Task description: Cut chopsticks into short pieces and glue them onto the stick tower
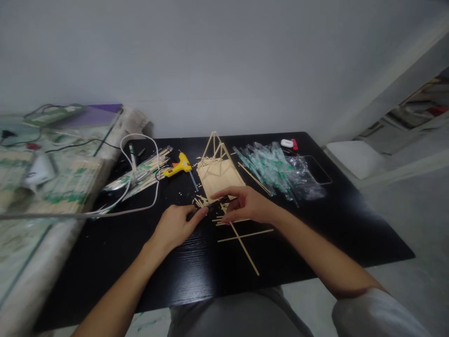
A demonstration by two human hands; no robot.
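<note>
Both my hands meet over the middle of a black table. My left hand is closed in a pinch on a small dark tool, and my right hand closes its fingers round the tool's other end. Just beyond them stands a frame of thin wooden sticks with a slanted top. Loose long sticks lie crossed on the table under and in front of my right hand. Short stick offcuts are scattered beside the frame.
A yellow glue gun lies left of the frame, with a white cable looping past packs of sticks. A heap of clear wrappers lies at the right. Cluttered surfaces border the table's left side.
</note>
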